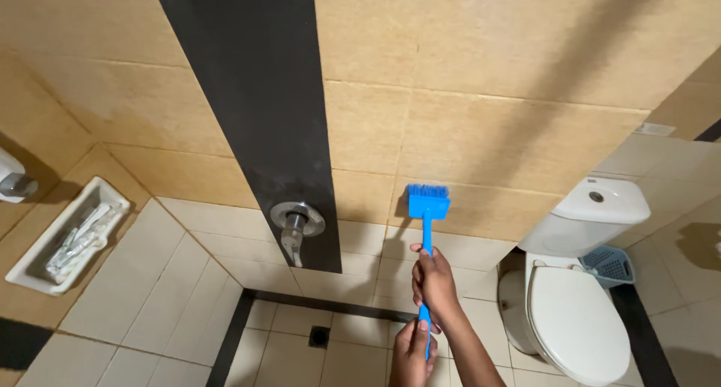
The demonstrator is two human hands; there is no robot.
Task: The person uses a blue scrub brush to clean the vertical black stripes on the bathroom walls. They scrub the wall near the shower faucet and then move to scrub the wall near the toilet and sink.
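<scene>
A blue brush (427,229) with a long handle is held upright in both hands, its bristled head pressed against the tan wall tiles (481,131) just right of a dark vertical panel (255,94). The right hand (434,283) is wrapped closed around the middle of the handle, and the left hand (413,351) is closed around the lower end, just below the right one. A chrome tap (296,223) is mounted at the foot of the dark panel, left of the brush head and apart from it. A floor drain (319,336) is seen below, set in pale floor tiles. A white toilet (578,297) with its lid shut stands to the right, with a small blue basket (608,265) beside its tank. A white soap tray (66,235) is fixed to the left wall
</scene>
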